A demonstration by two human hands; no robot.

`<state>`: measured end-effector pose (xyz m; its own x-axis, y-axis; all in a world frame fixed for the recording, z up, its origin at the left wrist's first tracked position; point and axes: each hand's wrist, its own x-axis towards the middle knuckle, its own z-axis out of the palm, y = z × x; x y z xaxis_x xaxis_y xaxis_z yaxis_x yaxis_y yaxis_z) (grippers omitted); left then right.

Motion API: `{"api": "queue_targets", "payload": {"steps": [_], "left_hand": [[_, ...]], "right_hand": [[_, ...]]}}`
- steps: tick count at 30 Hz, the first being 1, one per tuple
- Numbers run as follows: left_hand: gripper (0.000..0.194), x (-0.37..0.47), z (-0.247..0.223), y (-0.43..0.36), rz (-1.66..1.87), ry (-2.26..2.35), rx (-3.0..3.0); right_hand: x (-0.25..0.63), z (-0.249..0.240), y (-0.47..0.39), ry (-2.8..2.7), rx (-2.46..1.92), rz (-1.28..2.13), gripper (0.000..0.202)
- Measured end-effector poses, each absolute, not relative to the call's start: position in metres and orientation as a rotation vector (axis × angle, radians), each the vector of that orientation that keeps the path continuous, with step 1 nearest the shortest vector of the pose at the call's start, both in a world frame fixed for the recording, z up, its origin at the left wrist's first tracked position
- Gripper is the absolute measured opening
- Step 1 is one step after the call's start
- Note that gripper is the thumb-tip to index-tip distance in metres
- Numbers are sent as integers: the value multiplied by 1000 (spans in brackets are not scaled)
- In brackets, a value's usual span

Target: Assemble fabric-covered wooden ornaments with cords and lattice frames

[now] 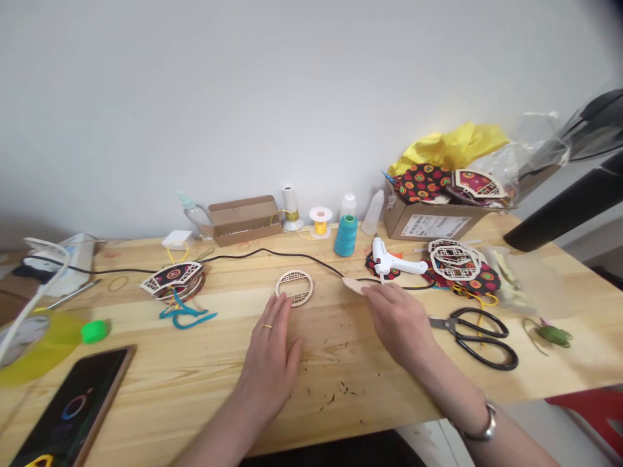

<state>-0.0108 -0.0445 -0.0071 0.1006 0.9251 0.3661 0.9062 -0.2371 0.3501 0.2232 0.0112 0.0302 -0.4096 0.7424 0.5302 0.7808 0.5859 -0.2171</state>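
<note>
My left hand (273, 347) lies on the table with its fingers stretched out, the fingertips touching the near edge of a round wooden lattice frame (310, 285). Between the thumb and fingers of my right hand (400, 319) is a flat, pale, thin piece (352, 284), seen nearly edge-on and raised slightly at the table; its full shape is partly covered by the fingers. Just beyond that hand a white hot glue gun (400, 264) rests on dark patterned fabric. Black-handled scissors (457, 329) lie to the right of my right hand.
A teal thread cone (346, 237), a yellow spool (320, 224) and an open cardboard box (246, 220) stand along the wall. Fan-shaped pieces (170, 279) and a phone (73, 405) lie left. More lattice frames (455, 259) and a full carton (433, 224) are right. A black cable (263, 250) crosses behind.
</note>
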Motion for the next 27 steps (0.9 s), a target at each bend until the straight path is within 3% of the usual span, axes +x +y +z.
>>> {"api": "queue_targets", "payload": {"steps": [5,10,14,18,21,27], "left_hand": [[54,-18,-8,-44,783,1922,2301],[50,-21,-13,-44,807,1895,2330],[42,-23,-4,-46,903,1852,2173],[36,-16,17,-54,956,1709,1746],[37,-4,27,-59,863,1473,1508],[28,7,24,-57,792,1400,1420]], "right_hand": [[217,45,-15,-2477,-949,418,26],[222,42,-17,-2298,-1071,156,29],[218,49,-25,-2337,-1044,848,20],[213,51,-23,-2022,-1313,1126,25],[211,44,-19,-1899,-1276,1410,24],[211,36,-22,-1897,-1279,1491,27]]}}
